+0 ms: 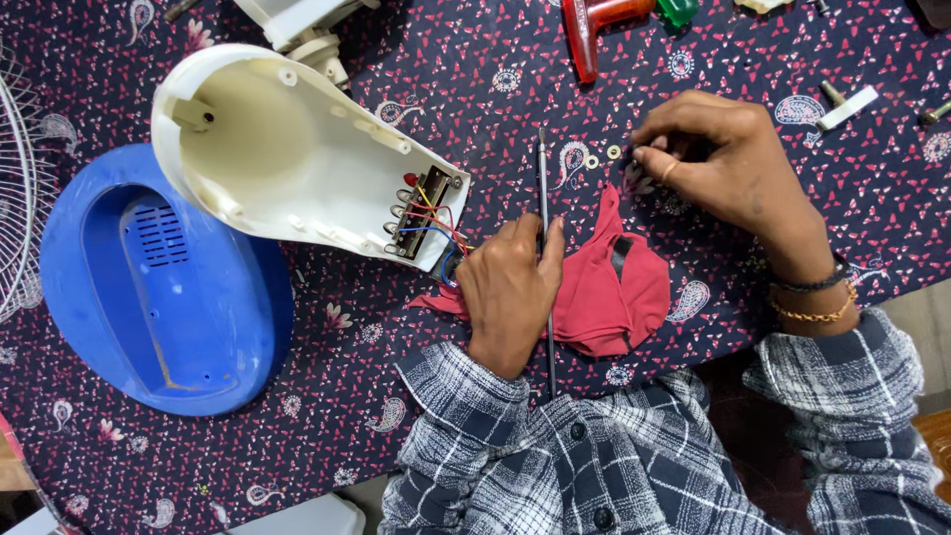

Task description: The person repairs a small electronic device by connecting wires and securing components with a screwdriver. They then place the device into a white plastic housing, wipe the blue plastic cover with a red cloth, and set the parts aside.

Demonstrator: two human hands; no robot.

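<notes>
- Left hand [508, 290] is down on the patterned cloth [475, 89], fingers curled round a thin metal rod [544, 213], thumb pressed along it
- The rod runs straight away from the person, its far tip up near the washers, its near end passing back under the wrist toward the checked shirt
- Right hand [728, 163] sits further out, fingertips pinched narrow right beside two small washers [603, 156] lying on the cloth; whether it has one between the fingers, I cannot tell
- A red rag [614, 287] lies crumpled between the two hands, touching the left one
- Just left of the left hand, a white housing [287, 154] lies open side up, coloured wires [434, 220] and a switch strip showing at its near end
- It overlaps a blue base [158, 287] on the far left
- A wire grille [20, 188] peeks in at the left edge
- At the top edge, a red handle [584, 30], well apart from both hands
- A white-tipped bolt [847, 104] rests to the right of the right hand
</notes>
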